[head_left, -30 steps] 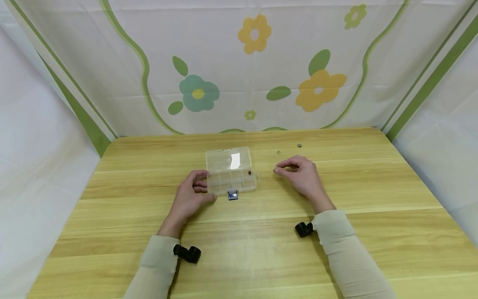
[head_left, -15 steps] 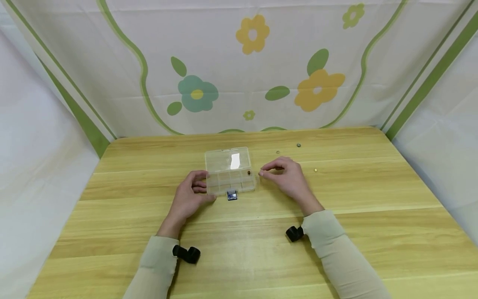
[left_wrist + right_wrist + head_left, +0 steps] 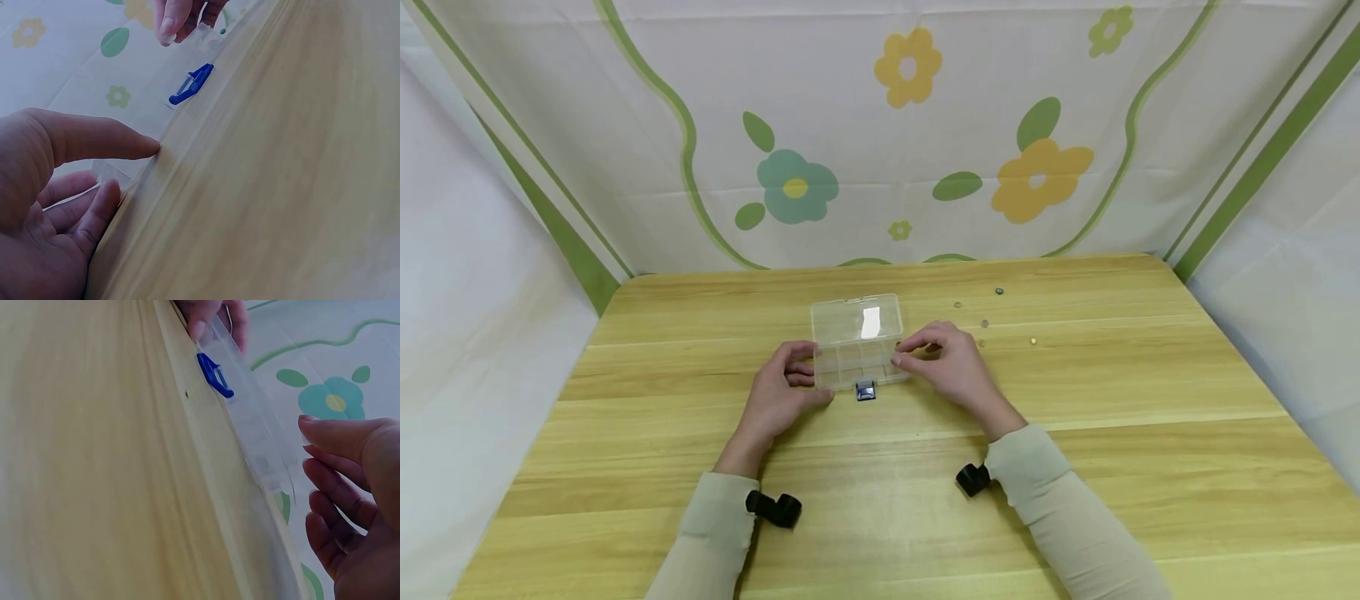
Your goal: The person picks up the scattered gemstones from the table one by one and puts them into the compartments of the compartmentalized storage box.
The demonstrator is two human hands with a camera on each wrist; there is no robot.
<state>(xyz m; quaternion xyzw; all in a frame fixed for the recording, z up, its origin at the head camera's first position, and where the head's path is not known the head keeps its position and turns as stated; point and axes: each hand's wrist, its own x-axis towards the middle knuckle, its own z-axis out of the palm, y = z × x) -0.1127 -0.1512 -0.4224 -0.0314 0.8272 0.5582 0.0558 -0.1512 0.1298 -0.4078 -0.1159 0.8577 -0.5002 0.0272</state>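
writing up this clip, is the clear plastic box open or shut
Open: the lid lies back on the box's far side, leaving the compartments uncovered.

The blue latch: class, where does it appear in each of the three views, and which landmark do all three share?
Head: blue latch just below and slightly left of centre.
Left wrist: blue latch in the upper half, near mid-width.
Right wrist: blue latch upper half, slightly right of centre.
Shared landmark: the clear box.
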